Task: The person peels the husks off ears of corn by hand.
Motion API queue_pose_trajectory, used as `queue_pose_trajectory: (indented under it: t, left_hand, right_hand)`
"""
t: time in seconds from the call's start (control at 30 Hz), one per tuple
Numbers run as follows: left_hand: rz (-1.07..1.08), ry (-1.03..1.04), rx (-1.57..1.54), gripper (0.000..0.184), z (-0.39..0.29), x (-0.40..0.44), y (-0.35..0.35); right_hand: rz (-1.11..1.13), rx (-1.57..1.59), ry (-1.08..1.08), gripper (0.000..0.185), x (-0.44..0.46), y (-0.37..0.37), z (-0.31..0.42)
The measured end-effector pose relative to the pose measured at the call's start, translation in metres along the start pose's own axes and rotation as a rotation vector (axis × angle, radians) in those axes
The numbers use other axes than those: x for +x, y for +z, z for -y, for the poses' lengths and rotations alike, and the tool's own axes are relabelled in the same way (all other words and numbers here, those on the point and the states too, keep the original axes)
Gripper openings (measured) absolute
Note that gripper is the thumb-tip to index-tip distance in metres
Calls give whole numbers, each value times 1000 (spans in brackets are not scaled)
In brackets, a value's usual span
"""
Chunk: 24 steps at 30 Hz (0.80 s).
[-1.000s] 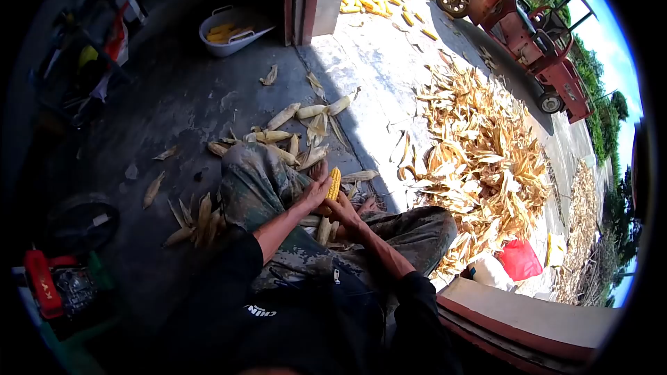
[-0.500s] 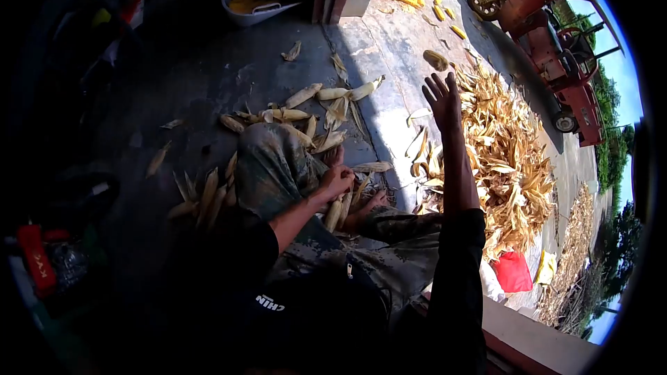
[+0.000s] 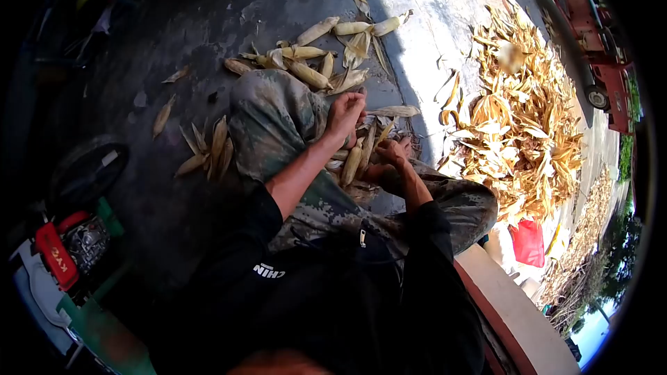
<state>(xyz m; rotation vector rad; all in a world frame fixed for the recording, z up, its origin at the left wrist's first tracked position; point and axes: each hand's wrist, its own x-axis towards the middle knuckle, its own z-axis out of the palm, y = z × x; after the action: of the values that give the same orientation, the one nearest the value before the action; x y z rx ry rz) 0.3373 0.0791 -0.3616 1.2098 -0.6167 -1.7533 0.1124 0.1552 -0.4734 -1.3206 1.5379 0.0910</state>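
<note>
My left hand (image 3: pixel 345 117) is closed in front of the camouflage-patterned left knee, fingers curled together; whatever is in it is hidden. Lower and to the right, my right hand (image 3: pixel 393 153) reaches down among the corn ears between my legs, its fingers bent and partly hidden, so I cannot make out what they hold. An ear of corn in its husk (image 3: pixel 351 165) lies just left of that hand. Beyond the left knee is a group of pale husk-covered ears (image 3: pixel 308 74). A blurred brown clump (image 3: pixel 511 59) shows over the husk pile (image 3: pixel 517 146).
Another small bunch of husked ears (image 3: pixel 219 149) lies left of my knee. A red-and-green machine (image 3: pixel 59 253) stands at lower left. To the right are a red bag (image 3: pixel 528 243), a low sill (image 3: pixel 511 298) and a red three-wheeled vehicle (image 3: pixel 587 28).
My right hand, stretched out open toward the husk pile, has come back between my legs. The brown clump has moved from beyond its fingertips to over the pile. The view has tilted downward.
</note>
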Motion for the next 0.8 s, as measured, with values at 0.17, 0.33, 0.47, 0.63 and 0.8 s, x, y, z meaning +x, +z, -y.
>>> queue_pose_trajectory:
  t: [0.17, 0.33, 0.47, 0.63, 0.8]
  left_hand:
    - [22, -53, 131, 19, 6, 1, 3]
    - [31, -108, 214, 20, 3, -5, 8]
    - [45, -105, 267, 21, 10, -4, 8]
    - [73, -112, 262, 22, 18, -1, 6]
    - [25, 35, 609, 35, 50, 7, 1]
  right_hand:
    - [103, -208, -45, 38, -5, 40, 0]
    - [-101, -114, 70, 36, 5, 47, 2]
    - [-125, 31, 119, 34, 3, 46, 15]
    - [53, 1136, 177, 37, -20, 36, 38]
    - [-10, 775, -209, 32, -14, -14, 35]
